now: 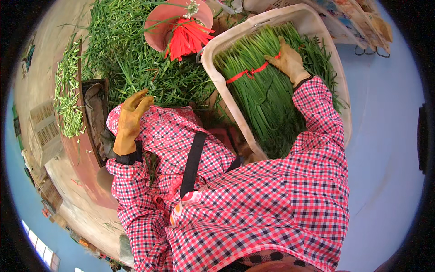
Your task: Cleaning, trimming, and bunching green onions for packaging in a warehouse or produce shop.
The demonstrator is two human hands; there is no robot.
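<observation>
My right hand point(288, 63), in a tan rubber glove, lies on long green stalks, likely garlic chives point(268, 98), tied with a red ribbon point(249, 73). Its spread fingers touch the stalks beside the ribbon; whether they grip is not clear. The stalks fill a white plastic crate point(234, 105) on my right. My left hand point(131, 122), in a yellow-orange glove, is raised over my checked lap, fingers apart and holding nothing. Beyond it, a pink bowl point(158, 25) holds a bundle of red strips point(188, 39) hanging over its rim.
A heap of cut green stalks point(136, 57) spreads ahead of my left hand. To the left stands a reddish board point(80, 163) with cut pale stem pieces point(69, 102), and beyond it a beige slatted crate point(44, 125). A blue wall point(384, 129) rises at right.
</observation>
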